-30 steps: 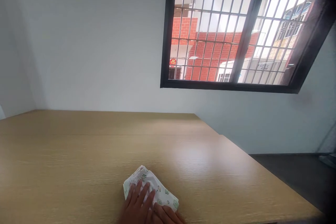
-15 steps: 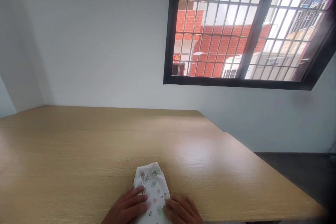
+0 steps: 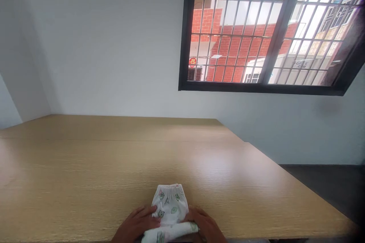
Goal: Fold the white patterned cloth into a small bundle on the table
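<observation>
Small white cotton shorts [image 3: 170, 205] with an elastic waistband and a green cartoon print lie flat on the wooden table [image 3: 85, 182], close to its near edge. Their waistband points away from me, and the lower end is folded into a flap [image 3: 169, 232]. My left hand [image 3: 135, 223] presses in from the left, fingertips on the cloth's left side. My right hand [image 3: 203, 224] lies on the flap's right end. Part of the flap lies below the picture's lower edge.
The light wood table has a seam across it and an edge running down to the right. Dark floor [image 3: 319, 186] lies past that edge. Behind stands a white wall [image 3: 99, 45] with a black-framed, barred window [image 3: 256, 34] showing a red brick building.
The shorts have turned from a diagonal lie to straight, and their lower end is now folded over. Both hands have moved in against the cloth.
</observation>
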`<state>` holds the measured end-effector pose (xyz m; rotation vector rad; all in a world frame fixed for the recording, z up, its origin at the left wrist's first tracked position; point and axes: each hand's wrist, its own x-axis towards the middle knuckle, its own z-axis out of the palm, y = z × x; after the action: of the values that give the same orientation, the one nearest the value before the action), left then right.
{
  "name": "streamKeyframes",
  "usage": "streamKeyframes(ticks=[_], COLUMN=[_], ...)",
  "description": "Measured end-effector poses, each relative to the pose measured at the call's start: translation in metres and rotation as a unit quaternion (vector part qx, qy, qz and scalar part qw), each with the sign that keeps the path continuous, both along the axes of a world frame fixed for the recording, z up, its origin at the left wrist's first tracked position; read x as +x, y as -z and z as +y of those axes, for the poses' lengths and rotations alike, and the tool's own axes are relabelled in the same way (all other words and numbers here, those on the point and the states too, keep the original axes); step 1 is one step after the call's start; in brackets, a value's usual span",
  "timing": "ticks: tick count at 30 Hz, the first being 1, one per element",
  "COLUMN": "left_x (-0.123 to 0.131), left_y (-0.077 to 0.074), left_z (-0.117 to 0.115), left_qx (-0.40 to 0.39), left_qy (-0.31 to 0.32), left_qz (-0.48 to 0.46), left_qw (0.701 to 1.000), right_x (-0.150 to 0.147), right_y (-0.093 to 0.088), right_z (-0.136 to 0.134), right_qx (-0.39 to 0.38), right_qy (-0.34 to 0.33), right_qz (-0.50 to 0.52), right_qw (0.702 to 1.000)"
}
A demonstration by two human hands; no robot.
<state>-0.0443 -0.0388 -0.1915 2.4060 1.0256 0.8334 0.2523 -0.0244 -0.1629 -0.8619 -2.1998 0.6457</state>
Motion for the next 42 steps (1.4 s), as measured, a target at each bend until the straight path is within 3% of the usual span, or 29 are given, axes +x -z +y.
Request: streamKeyframes(ticks=[4,6,9,16,20,24,27,30,32,35,39,42], left_x=[0.016,0.027,0.039,0.044,0.044,0.050,0.060,0.074,0.083,0.090,0.089,0.086], left_y=[-0.006,-0.008,-0.013,-0.025,-0.016,-0.014,-0.024,-0.031,-0.031,-0.025,-0.010,0.003], left_z=[-0.002,0.003,0.012,0.013,0.018,0.019,0.017,0.021,0.026,0.034,0.038,0.041], left_qx=[-0.144,-0.205,-0.229,-0.240,-0.148,0.132,0.255,0.205,0.116,0.058,0.147,0.189], left_qy=[-0.135,-0.179,-0.196,-0.228,-0.274,-0.310,-0.257,-0.198,-0.187,-0.175,-0.158,-0.160], left_qz=[-0.146,-0.172,-0.200,-0.231,-0.206,-0.138,-0.003,0.136,0.201,0.227,0.197,0.183], left_qw=[0.969,0.947,0.932,0.915,0.928,0.931,0.932,0.949,0.955,0.956,0.957,0.951], right_x=[-0.008,-0.014,-0.022,-0.031,-0.032,-0.029,-0.028,-0.034,-0.041,-0.055,-0.073,-0.081], right_y=[-0.003,-0.008,-0.015,-0.009,-0.006,-0.001,0.001,-0.005,-0.012,-0.021,-0.026,-0.028], right_z=[0.003,0.009,0.020,0.031,0.033,0.034,0.029,0.020,0.014,0.009,0.010,0.013], right_qx=[-0.063,-0.113,-0.157,-0.094,-0.092,-0.092,0.014,0.190,0.241,0.216,0.109,0.022], right_qy=[0.107,0.113,0.108,0.222,0.259,0.262,0.286,0.288,0.252,0.169,0.114,0.108], right_qz=[0.095,0.107,0.121,0.028,-0.004,0.000,-0.003,0.013,0.020,0.007,-0.084,-0.162], right_qw=[0.988,0.981,0.974,0.970,0.961,0.961,0.958,0.938,0.937,0.962,0.984,0.981])
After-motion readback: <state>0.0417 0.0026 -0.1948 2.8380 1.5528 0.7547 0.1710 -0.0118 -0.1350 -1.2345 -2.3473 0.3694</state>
